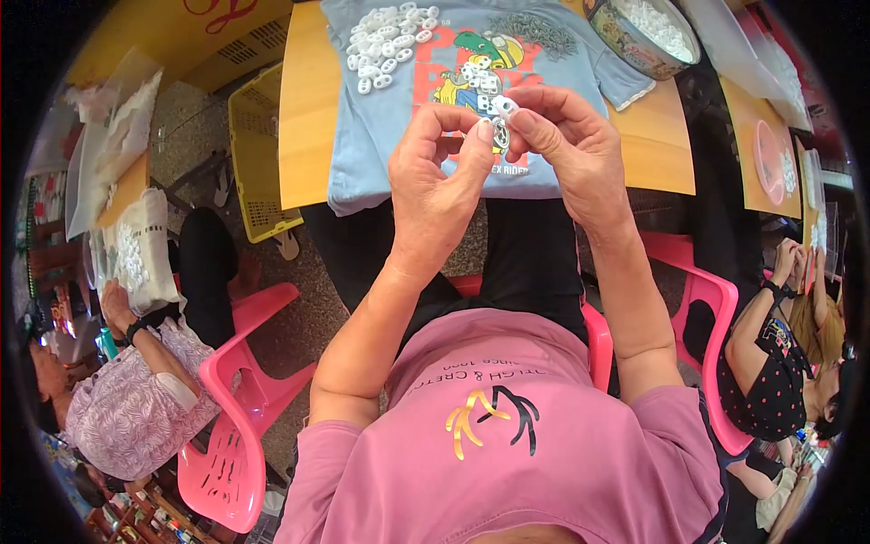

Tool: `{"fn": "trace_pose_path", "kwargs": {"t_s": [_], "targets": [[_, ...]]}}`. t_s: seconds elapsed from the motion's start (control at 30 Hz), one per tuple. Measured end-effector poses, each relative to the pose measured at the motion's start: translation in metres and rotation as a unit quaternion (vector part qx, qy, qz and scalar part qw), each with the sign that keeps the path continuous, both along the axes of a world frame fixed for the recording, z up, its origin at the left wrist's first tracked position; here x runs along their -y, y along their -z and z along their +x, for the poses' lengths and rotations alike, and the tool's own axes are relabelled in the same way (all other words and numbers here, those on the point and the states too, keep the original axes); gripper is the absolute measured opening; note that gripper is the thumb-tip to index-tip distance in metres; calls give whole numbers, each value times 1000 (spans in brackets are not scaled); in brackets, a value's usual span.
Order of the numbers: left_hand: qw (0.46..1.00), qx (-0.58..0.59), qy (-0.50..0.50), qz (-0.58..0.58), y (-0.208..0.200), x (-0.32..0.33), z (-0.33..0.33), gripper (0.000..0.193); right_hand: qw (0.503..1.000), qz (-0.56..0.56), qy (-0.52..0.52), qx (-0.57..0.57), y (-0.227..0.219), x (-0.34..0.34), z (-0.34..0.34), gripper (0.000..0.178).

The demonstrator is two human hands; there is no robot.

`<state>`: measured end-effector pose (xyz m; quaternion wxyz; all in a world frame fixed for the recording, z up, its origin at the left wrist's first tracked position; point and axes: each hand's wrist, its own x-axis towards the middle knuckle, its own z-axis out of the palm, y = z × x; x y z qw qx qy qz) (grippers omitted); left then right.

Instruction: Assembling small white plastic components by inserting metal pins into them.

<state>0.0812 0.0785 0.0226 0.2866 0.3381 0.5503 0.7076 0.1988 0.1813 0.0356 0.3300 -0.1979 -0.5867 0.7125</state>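
Observation:
Both my hands are raised over the near edge of the table, fingertips almost meeting. In a thumb-and-finger pinch, my left hand (438, 181) grips a small shiny metal piece (500, 136), whose exact kind I cannot make out. My right hand (580, 159) pinches a small white plastic piece (506, 107) with a hole, right against the metal one. Beyond my fingers, a few white plastic pieces (485, 80) lie on a light blue T-shirt (362, 159) spread over the table. White two-holed oval pieces (385, 50) are heaped at its far left, and small grey metal parts (535, 34) at its far right.
A round tin (625, 45) of white pieces stands at the table's far right. Left of the wooden table (304, 118) is a yellow crate (254, 154). Pink chairs (231, 426) flank me. People work at both sides, one with a hand (118, 306) by white pieces.

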Motion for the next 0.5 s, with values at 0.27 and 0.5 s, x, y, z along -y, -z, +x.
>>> {"fn": "trace_pose_path", "kwargs": {"t_s": [0.27, 0.5], "targets": [[1000, -14, -9, -17, 0, -1, 0, 14, 997, 66, 12, 39, -3, 7, -1, 23], [998, 59, -2, -6, 2, 1, 1, 13, 994, 77, 54, 62, -2, 12, -6, 25]]}}
